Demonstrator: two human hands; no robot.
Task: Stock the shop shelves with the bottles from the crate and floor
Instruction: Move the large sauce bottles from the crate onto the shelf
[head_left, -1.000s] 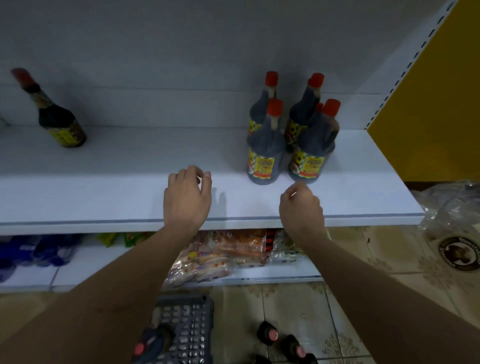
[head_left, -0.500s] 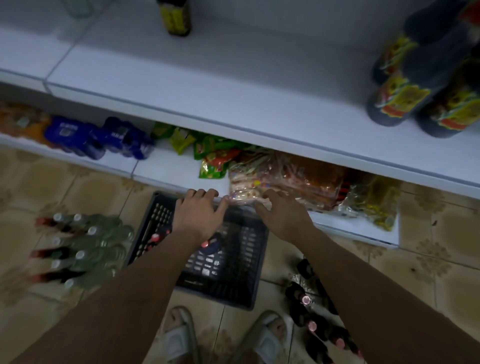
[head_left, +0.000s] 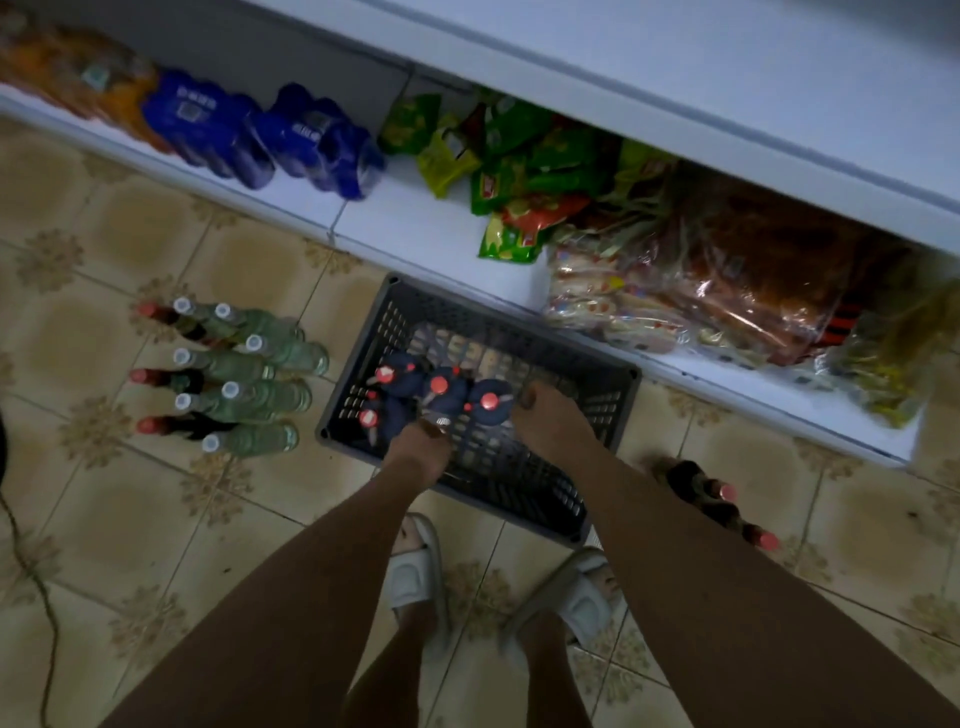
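Fingers of both hands reach down into the dark crate (head_left: 597, 410) on the floor, among dark bottles with red caps (head_left: 447, 392). Left hand (head_left: 418, 449) seems curled round a bottle neck, though blur hides the grip; whether the right hand (head_left: 550, 423) holds anything I cannot tell. More bottles (head_left: 244, 374) lie on the tiles just left.
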